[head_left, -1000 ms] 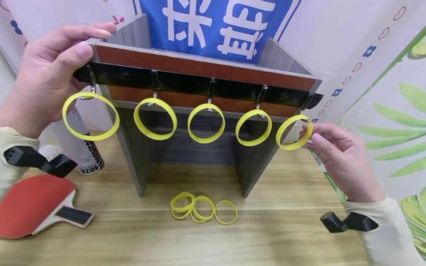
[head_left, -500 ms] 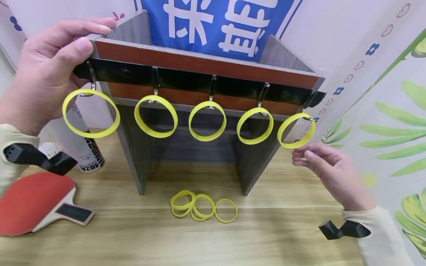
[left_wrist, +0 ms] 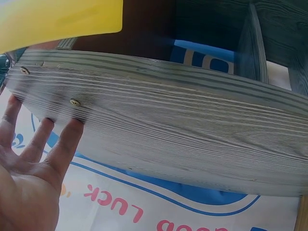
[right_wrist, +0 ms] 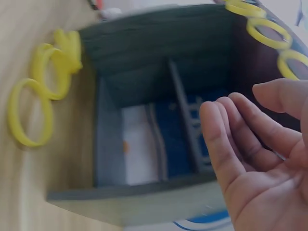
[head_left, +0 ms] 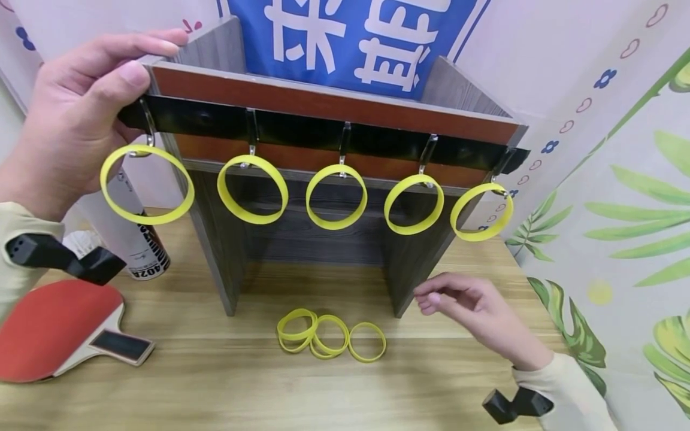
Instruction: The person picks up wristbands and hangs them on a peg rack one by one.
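Note:
A grey wooden stand (head_left: pixel 396 275) rises from the table, with a brown front board and a black strip bearing several metal hooks. From every hook hangs a yellow ring, among them the leftmost ring (head_left: pixel 190 188) and the rightmost ring (head_left: pixel 474 237). My left hand (head_left: pixel 81 120) grips the stand's upper left corner, thumb at the front; in the left wrist view its fingertips touch the side panel (left_wrist: pixel 168 120). Holding nothing, my right hand (head_left: pixel 480 311) is loosely curled beside the stand's right leg. Several loose yellow rings (right_wrist: pixel 47 122) lie on the table, left of that hand.
A red table-tennis bat (head_left: pixel 59 329) lies at the left of the wooden table (head_left: pixel 269 395). Behind it stands a white spray can (head_left: pixel 142 257). A blue printed cloth (head_left: pixel 345 36) hangs behind the stand, and a leaf-patterned wall covering (head_left: pixel 631 239) is on the right.
My right hand has come away from the rightmost hanging ring and moved down and left toward the loose rings. The ring stays on its hook. My left hand keeps its place on the corner.

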Motion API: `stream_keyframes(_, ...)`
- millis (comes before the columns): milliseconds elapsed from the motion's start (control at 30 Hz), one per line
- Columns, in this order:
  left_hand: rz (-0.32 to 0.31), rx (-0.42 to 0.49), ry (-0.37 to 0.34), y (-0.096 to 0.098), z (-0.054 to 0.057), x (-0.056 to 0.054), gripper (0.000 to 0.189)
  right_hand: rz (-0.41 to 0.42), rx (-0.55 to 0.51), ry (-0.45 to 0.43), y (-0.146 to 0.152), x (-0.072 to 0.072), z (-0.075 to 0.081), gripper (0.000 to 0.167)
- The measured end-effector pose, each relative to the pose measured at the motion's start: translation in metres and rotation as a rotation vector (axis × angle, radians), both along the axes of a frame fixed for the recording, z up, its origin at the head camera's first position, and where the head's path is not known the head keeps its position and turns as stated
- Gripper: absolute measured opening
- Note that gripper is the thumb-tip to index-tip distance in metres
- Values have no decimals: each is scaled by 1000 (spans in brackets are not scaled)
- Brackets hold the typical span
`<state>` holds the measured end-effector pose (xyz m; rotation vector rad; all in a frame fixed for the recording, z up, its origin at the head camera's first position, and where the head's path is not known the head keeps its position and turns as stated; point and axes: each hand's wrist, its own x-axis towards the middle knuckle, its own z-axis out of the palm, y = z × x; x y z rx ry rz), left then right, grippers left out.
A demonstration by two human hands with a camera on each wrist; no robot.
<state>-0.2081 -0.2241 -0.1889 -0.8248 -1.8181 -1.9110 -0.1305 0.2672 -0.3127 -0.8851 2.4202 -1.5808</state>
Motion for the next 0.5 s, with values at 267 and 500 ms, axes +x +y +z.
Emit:
stream_keyframes(267, 7, 5, -2, 2, 2, 2, 35, -41, 138, -97, -27, -4, -39, 19)
stream_keyframes(500, 20, -8, -6, 1, 2, 3, 35, -62, 248, -28, -38, -5, -69, 16)
